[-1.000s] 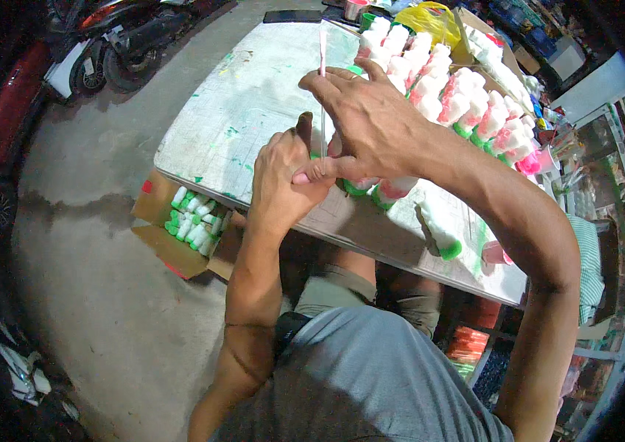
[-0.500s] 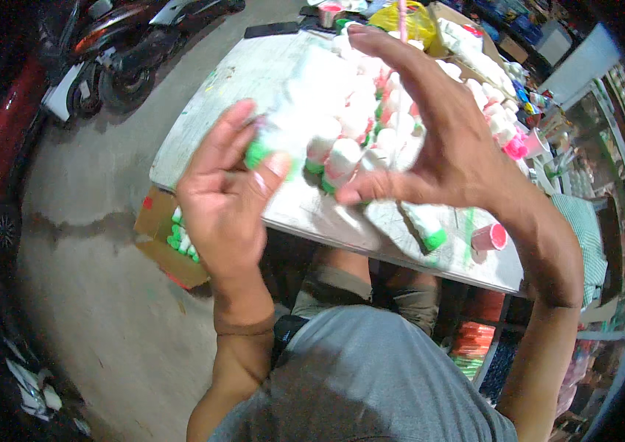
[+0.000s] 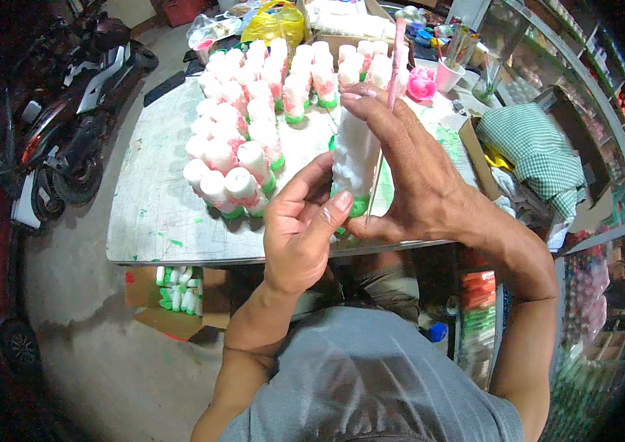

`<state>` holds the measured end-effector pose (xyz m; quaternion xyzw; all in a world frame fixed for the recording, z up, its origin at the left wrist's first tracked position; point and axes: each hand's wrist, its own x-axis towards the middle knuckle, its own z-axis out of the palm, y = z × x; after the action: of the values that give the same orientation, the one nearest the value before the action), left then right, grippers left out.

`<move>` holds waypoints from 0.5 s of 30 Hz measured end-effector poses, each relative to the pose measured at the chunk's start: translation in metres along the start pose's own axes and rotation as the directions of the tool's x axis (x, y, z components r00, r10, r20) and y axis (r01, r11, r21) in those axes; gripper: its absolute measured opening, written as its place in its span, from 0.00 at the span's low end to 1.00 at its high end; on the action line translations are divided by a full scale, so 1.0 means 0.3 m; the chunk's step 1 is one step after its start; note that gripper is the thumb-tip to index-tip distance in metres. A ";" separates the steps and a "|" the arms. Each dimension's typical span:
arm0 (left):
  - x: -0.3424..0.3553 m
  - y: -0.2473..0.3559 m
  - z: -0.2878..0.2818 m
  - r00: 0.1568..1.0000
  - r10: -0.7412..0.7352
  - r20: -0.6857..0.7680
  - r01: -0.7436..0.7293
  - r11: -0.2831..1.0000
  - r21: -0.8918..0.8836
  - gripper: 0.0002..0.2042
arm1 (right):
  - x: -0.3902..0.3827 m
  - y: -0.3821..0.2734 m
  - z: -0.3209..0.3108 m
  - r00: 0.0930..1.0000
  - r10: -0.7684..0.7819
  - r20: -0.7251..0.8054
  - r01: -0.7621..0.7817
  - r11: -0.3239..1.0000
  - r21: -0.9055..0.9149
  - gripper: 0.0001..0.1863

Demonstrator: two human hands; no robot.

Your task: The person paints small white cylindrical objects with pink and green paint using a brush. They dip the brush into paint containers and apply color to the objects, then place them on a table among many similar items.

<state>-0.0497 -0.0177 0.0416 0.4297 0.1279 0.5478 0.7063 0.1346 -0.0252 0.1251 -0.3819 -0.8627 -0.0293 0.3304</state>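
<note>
The left hand [image 3: 299,232] pinches a bumpy white piece [image 3: 354,158] near its green bottom, with the thumb on the front and the fingers curled behind. The right hand [image 3: 426,173] is bent in a big curve, like a letter C, and has a thin stick [image 3: 399,55] in its fingers. The stick is pink at the top and runs down close beside the white piece.

The white piece stands almost straight up between the two hands. The left hand is at its low left side. The right hand's fingers are by its top and the right thumb is near its bottom. I cannot tell if those right fingers touch it.

Past the hands is the white tabletop [image 3: 157,158]. Lots of white candle shapes [image 3: 242,184] with pink middles and green bottoms stand there in rows, ahead and to the left. A pink flower shape [image 3: 421,85] sits farther off, next to a white cup [image 3: 448,76]. A yellow bag [image 3: 274,26] is behind the rows. To the right is a green checked cloth [image 3: 529,151].
</note>
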 end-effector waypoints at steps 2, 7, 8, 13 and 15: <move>0.001 0.020 0.002 0.999 0.028 0.016 -0.030 0.991 0.131 0.26 | 0.002 0.008 0.002 1.000 -0.005 0.015 0.005 1.000 0.003 0.59; 0.009 0.096 -0.094 0.975 0.181 0.126 -0.221 0.794 0.566 0.27 | 0.032 0.055 0.016 0.977 -0.035 0.211 0.034 0.999 0.009 0.58; 0.003 0.140 -0.112 0.966 0.241 0.097 -0.244 0.716 0.654 0.27 | 0.050 0.076 0.021 0.951 -0.056 0.303 0.064 0.998 -0.018 0.58; -0.001 0.300 -0.292 0.856 0.511 -0.074 -0.264 0.556 0.788 0.26 | 0.087 0.177 0.113 0.761 -0.149 0.631 0.233 0.971 -0.052 0.58; 0.019 0.337 -0.384 0.810 0.571 -0.135 -0.207 0.494 0.845 0.24 | 0.107 0.176 0.150 0.708 -0.183 0.682 0.302 0.951 -0.059 0.51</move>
<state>-0.1898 0.0441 0.0501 0.5944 0.3965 0.6540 0.2484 0.1302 0.0463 0.0985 -0.2758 -0.9603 -0.0053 -0.0412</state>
